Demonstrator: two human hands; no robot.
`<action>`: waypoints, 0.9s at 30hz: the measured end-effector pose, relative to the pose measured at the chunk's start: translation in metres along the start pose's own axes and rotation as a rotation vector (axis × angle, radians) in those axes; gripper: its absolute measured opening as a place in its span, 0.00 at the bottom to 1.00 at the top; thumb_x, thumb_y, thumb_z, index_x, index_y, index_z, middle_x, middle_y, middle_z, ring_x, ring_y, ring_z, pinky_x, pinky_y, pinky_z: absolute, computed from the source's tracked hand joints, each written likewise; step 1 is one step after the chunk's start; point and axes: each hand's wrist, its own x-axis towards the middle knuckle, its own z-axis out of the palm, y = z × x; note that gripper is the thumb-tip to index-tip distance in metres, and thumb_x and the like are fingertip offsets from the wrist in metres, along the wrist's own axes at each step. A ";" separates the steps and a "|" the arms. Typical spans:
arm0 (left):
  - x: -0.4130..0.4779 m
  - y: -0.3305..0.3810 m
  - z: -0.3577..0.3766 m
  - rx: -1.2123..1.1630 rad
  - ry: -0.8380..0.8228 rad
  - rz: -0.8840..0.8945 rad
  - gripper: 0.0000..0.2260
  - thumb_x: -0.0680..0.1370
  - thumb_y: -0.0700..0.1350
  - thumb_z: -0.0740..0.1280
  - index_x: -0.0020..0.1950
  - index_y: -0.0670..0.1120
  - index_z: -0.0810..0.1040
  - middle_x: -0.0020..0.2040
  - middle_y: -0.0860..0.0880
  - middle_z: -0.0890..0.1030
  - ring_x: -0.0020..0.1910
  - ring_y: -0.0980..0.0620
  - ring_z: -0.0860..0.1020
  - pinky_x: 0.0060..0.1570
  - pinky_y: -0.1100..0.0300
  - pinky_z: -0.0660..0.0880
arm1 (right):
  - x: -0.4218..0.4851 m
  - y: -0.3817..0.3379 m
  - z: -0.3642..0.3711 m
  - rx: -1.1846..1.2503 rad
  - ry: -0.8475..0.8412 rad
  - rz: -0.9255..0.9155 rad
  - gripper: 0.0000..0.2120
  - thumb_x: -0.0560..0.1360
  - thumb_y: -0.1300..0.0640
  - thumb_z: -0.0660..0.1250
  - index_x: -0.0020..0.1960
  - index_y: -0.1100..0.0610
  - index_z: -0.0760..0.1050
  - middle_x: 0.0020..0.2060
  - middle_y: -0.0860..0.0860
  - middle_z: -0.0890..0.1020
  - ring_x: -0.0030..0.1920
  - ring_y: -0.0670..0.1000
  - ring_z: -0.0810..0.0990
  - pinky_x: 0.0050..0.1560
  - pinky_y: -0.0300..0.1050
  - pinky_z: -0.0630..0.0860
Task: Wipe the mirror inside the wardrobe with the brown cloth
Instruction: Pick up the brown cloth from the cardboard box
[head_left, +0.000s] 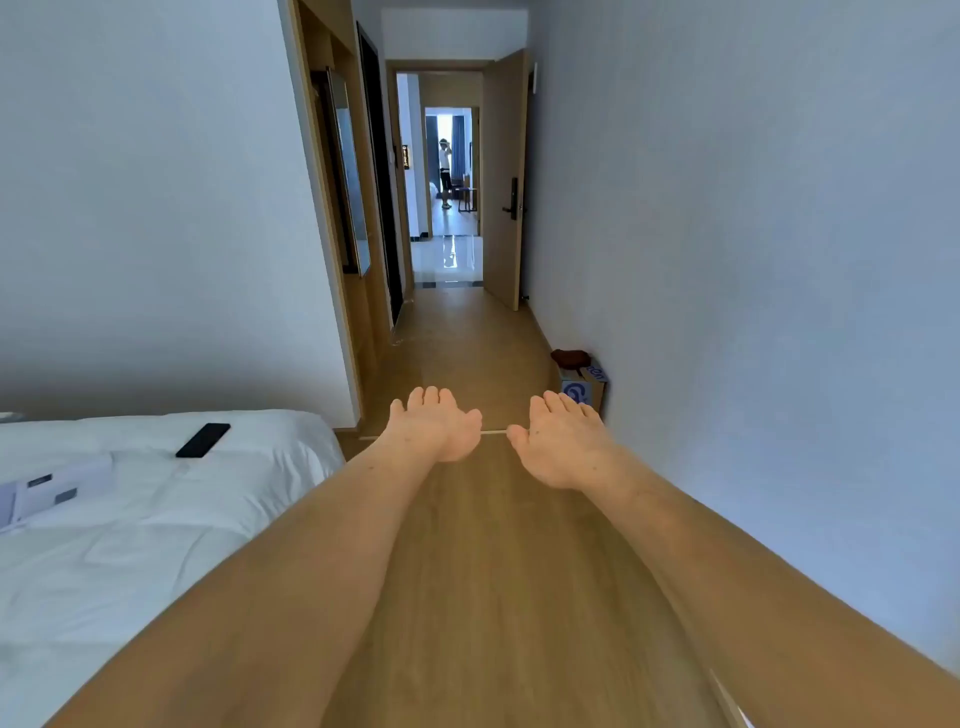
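Observation:
Both my arms stretch forward over the wooden floor. My left hand (434, 426) and my right hand (558, 441) are side by side, fingers straight, holding nothing. The brown cloth (570, 357) lies bunched on a small cardboard box (584, 387) against the right wall, just beyond my right hand. The wardrobe (337, 208) stands on the left side of the passage, and its tall narrow mirror (352, 176) shows edge-on inside it.
A bed with white bedding (130, 519) fills the lower left, with a black phone (203, 440) and papers (52, 491) on it. An open wooden door (504, 182) stands at the passage's end. A person (444, 171) is far off in another room.

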 end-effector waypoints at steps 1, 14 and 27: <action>0.012 0.008 0.000 -0.005 -0.011 -0.006 0.28 0.82 0.58 0.44 0.79 0.45 0.47 0.79 0.46 0.47 0.77 0.44 0.44 0.73 0.45 0.42 | 0.012 0.009 -0.001 -0.002 0.005 -0.002 0.27 0.81 0.43 0.48 0.73 0.59 0.59 0.72 0.56 0.62 0.73 0.56 0.58 0.73 0.54 0.55; 0.139 0.073 -0.008 0.025 -0.062 -0.053 0.28 0.82 0.57 0.44 0.79 0.44 0.47 0.79 0.46 0.47 0.77 0.44 0.44 0.73 0.44 0.42 | 0.143 0.087 -0.009 -0.055 -0.066 -0.033 0.28 0.81 0.43 0.46 0.75 0.59 0.56 0.74 0.57 0.60 0.74 0.57 0.57 0.73 0.55 0.54; 0.299 0.082 0.007 0.047 -0.133 -0.054 0.28 0.82 0.57 0.44 0.78 0.43 0.48 0.79 0.46 0.49 0.77 0.44 0.46 0.73 0.43 0.42 | 0.294 0.125 0.014 -0.034 -0.111 0.003 0.28 0.81 0.43 0.47 0.73 0.60 0.58 0.72 0.57 0.63 0.72 0.57 0.61 0.71 0.55 0.57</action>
